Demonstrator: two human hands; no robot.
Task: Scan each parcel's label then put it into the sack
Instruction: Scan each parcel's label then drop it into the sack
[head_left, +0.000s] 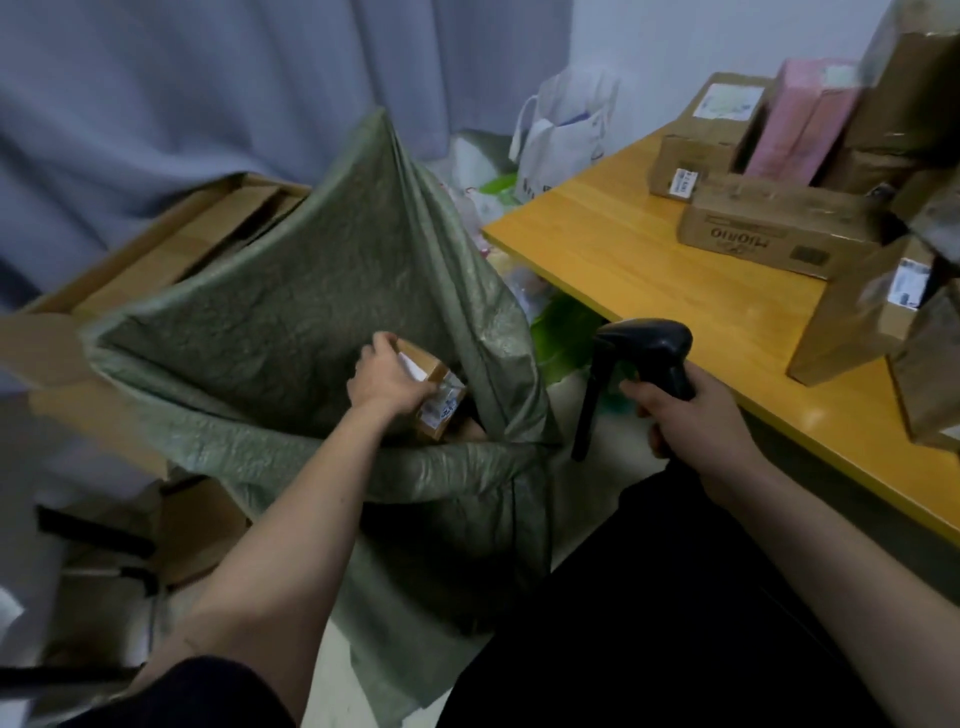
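A large green woven sack (291, 291) stands open at the centre left. My left hand (384, 376) reaches inside its mouth and grips a small brown cardboard parcel (439, 395) with white labels. My right hand (691, 415) is to the right of the sack, closed around a black handheld scanner (641, 348) whose head points left toward the sack. Several more cardboard parcels (779, 228) wait on the yellow wooden table (649, 280) at the right; one bears a white label (906, 283).
Pink boxes (800, 124) stand among the parcels at the table's back. A white carrier bag (566, 130) and other bags lie on the floor beyond the table. Flattened cardboard (171, 239) leans behind the sack. Grey curtains hang at the back.
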